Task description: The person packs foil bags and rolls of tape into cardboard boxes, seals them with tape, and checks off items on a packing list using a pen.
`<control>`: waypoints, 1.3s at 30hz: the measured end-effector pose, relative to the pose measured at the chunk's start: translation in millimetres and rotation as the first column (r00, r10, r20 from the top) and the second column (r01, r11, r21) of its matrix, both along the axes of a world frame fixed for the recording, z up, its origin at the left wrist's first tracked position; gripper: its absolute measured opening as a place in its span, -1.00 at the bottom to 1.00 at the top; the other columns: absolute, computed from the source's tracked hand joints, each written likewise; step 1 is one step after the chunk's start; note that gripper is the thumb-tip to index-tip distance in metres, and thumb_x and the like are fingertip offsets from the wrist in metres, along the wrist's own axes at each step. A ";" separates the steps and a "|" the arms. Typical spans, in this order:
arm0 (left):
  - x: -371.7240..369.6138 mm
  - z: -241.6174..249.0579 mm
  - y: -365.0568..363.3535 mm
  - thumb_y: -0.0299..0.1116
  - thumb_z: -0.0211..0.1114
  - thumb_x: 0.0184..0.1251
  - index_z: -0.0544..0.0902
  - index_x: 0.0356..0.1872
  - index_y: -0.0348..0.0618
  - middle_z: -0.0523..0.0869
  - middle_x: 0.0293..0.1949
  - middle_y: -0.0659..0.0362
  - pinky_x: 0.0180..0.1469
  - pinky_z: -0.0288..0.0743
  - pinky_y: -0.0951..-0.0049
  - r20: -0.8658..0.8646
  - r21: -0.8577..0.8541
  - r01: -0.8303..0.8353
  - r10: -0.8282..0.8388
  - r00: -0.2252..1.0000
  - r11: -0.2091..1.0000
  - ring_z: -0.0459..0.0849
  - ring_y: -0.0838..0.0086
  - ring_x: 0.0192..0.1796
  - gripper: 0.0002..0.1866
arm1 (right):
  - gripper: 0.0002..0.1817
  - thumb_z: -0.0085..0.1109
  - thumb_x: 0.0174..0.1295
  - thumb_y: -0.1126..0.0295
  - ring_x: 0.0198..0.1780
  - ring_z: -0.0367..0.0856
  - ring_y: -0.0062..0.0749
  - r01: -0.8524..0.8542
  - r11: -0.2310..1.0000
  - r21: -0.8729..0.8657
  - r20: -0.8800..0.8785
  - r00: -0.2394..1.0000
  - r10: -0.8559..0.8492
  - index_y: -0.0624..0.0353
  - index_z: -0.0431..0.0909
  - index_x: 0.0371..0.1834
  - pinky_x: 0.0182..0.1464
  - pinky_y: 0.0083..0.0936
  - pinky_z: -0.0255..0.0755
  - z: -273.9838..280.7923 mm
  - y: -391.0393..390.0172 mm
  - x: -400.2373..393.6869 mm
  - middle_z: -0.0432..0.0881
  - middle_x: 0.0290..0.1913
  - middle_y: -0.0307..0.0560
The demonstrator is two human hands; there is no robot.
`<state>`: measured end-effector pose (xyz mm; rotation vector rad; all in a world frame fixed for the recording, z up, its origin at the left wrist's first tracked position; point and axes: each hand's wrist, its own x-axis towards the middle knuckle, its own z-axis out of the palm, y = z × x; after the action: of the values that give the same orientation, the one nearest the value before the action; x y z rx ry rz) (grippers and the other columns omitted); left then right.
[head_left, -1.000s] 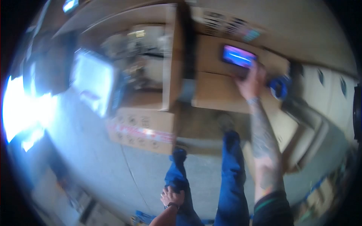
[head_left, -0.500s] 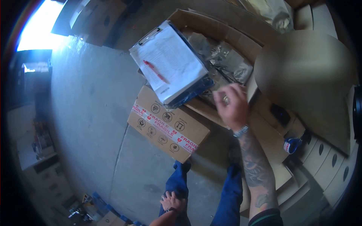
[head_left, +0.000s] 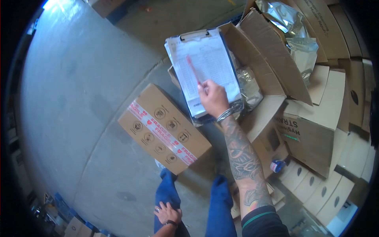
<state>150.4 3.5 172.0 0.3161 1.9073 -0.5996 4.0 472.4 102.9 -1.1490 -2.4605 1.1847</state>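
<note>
My right hand (head_left: 214,98) is over the lower part of a clipboard (head_left: 196,35), its fingers closed on the end of a red pen (head_left: 192,68). The pen is slightly blurred and points up across the printed sheets (head_left: 215,59) under the metal clip. The clipboard lies across one side of an open cardboard box (head_left: 268,59). Beside it in the box are clear plastic bags (head_left: 250,89), whose contents I cannot make out. My left hand (head_left: 167,214) rests on my left trouser leg, fingers spread, holding nothing.
A closed carton (head_left: 166,128) with red and white FRAGILE tape stands on the concrete floor (head_left: 79,94). To the right are an open carton (head_left: 312,138), shiny plastic bags (head_left: 282,15) and several stacked boxes (head_left: 319,185). A blue tape roll (head_left: 277,166) lies among them.
My right hand has moved from over the bagged items to the clipboard and taken hold of the red pen. The view has shifted. My left hand stays on my leg.
</note>
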 end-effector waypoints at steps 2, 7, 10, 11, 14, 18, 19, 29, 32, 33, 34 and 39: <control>-4.1 1.0 7.4 0.13 0.29 0.18 0.58 0.29 -0.04 0.34 0.49 0.00 0.51 0.07 -0.17 0.008 -0.003 -0.017 0.017 1.000 1.000 0.26 -0.14 0.52 -0.31 | -0.73 0.22 0.45 0.28 -0.55 0.57 -0.54 0.061 0.937 -0.343 -0.187 0.973 -0.132 0.32 0.58 -0.09 -0.47 -0.56 0.46 0.1 4.8 11.5 0.64 -0.50 -0.15; -6.6 -4.6 46.3 0.07 0.33 0.11 0.65 0.19 -0.08 0.36 0.48 -0.04 0.47 0.13 -0.16 -0.073 0.043 -0.082 0.085 0.994 0.996 0.28 -0.15 0.49 -0.35 | -0.85 0.13 0.42 0.46 -0.49 0.53 -0.64 0.120 0.846 -0.519 -0.457 0.798 -0.394 0.33 0.48 -0.08 -0.40 -0.60 0.46 9.3 8.8 35.4 0.61 -0.48 -0.21; -1.7 -8.8 75.7 0.09 0.31 0.17 0.66 0.22 -0.05 0.34 0.50 -0.03 0.50 0.11 -0.15 -0.020 -0.034 -0.126 0.125 0.992 0.991 0.25 -0.14 0.52 -0.36 | -0.87 0.03 0.34 0.59 -0.38 0.57 -0.60 0.068 0.855 -0.514 -0.500 0.786 -0.363 0.32 0.48 -0.08 -0.26 -0.56 0.52 5.3 28.0 47.0 0.65 -0.41 -0.14; 1.5 -8.1 81.2 0.10 0.30 0.18 0.66 0.23 -0.05 0.33 0.50 -0.02 0.51 0.10 -0.15 -0.006 -0.052 -0.131 0.131 0.991 0.990 0.24 -0.13 0.53 -0.36 | -0.86 0.02 0.35 0.58 -0.35 0.58 -0.58 0.077 0.885 -0.459 -0.515 0.789 -0.336 0.32 0.48 -0.07 -0.22 -0.55 0.53 5.6 32.0 53.2 0.66 -0.38 -0.12; 14.1 -12.7 105.4 0.11 0.29 0.21 0.65 0.26 -0.05 0.30 0.52 -0.03 0.52 0.09 -0.14 0.037 -0.124 -0.140 0.146 0.989 0.982 0.22 -0.13 0.55 -0.34 | -0.84 0.00 0.43 0.51 -0.17 0.64 -0.49 0.026 0.949 -0.316 -0.561 0.801 -0.209 0.31 0.51 -0.02 -0.03 -0.49 0.56 7.0 52.2 59.6 0.70 -0.21 -0.06; 21.7 -16.1 126.3 0.11 0.29 0.24 0.62 0.30 -0.06 0.27 0.54 -0.04 0.53 0.06 -0.15 0.051 -0.167 -0.142 0.153 0.987 0.976 0.19 -0.14 0.56 -0.33 | -0.78 0.00 0.55 0.39 -0.17 0.68 -0.46 0.068 0.944 -0.324 -0.488 0.843 -0.228 0.33 0.57 -0.04 -0.04 -0.50 0.57 -8.0 77.4 73.2 0.74 -0.18 -0.01; 25.2 -18.5 127.1 0.11 0.29 0.24 0.62 0.31 -0.06 0.26 0.54 -0.04 0.53 0.06 -0.16 0.053 -0.173 -0.138 0.149 0.987 0.975 0.19 -0.14 0.56 -0.33 | -0.77 0.00 0.56 0.36 -0.17 0.68 -0.46 0.070 0.943 -0.326 -0.483 0.845 -0.230 0.33 0.57 -0.04 -0.05 -0.50 0.57 -12.0 81.0 74.1 0.74 -0.19 -0.01; 43.0 -31.5 129.6 0.11 0.24 0.29 0.57 0.34 -0.06 0.22 0.57 -0.03 0.55 -0.01 -0.21 0.101 -0.219 -0.123 0.148 0.984 0.968 0.11 -0.17 0.60 -0.33 | -0.65 0.00 0.58 0.22 -0.17 0.72 -0.27 -0.083 0.996 -0.038 -0.532 0.845 0.050 0.31 0.65 -0.12 -0.12 -0.47 0.59 -31.6 89.2 76.6 0.74 -0.20 0.00; 42.0 -31.8 129.0 0.11 0.24 0.29 0.57 0.35 -0.05 0.22 0.58 -0.03 0.55 -0.01 -0.22 0.109 -0.223 -0.124 0.151 0.982 0.967 0.12 -0.16 0.59 -0.33 | -0.64 -0.03 0.58 0.22 -0.12 0.72 -0.23 -0.009 0.999 -0.037 -0.544 0.839 -0.012 0.30 0.65 -0.13 -0.11 -0.43 0.59 -38.5 83.5 74.9 0.73 -0.19 0.00; 41.9 -32.3 128.0 0.11 0.24 0.28 0.57 0.35 -0.04 0.22 0.58 -0.03 0.55 -0.01 -0.22 0.112 -0.222 -0.122 0.150 0.982 0.967 0.12 -0.17 0.59 -0.32 | -0.64 -0.04 0.59 0.23 -0.10 0.71 -0.23 0.020 1.000 -0.019 -0.548 0.836 -0.027 0.29 0.65 -0.14 -0.10 -0.43 0.59 -40.3 82.7 74.1 0.73 -0.19 0.01; 41.7 -32.6 127.0 0.12 0.24 0.28 0.57 0.35 -0.03 0.22 0.58 -0.02 0.55 -0.01 -0.22 0.115 -0.221 -0.120 0.149 0.982 0.968 0.12 -0.17 0.58 -0.32 | -0.64 -0.05 0.59 0.23 -0.09 0.71 -0.22 0.016 1.000 0.007 -0.543 0.840 -0.010 0.29 0.65 -0.14 -0.08 -0.42 0.59 -41.4 82.9 74.5 0.73 -0.18 0.01; 39.7 -33.1 118.7 0.09 0.31 0.25 0.59 0.30 -0.02 0.34 0.48 -0.05 0.54 0.03 -0.19 0.045 -0.021 -0.217 0.218 0.975 0.976 0.21 -0.09 0.55 -0.36 | -0.63 -0.10 0.60 0.24 -0.05 0.71 -0.21 0.012 0.997 0.079 -0.529 0.848 0.032 0.30 0.64 -0.13 -0.02 -0.42 0.60 -43.5 83.4 77.0 0.73 -0.15 0.03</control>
<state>190.1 122.2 138.9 0.1073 1.8605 -0.4568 81.0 555.8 59.4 -0.6641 -2.0632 1.1961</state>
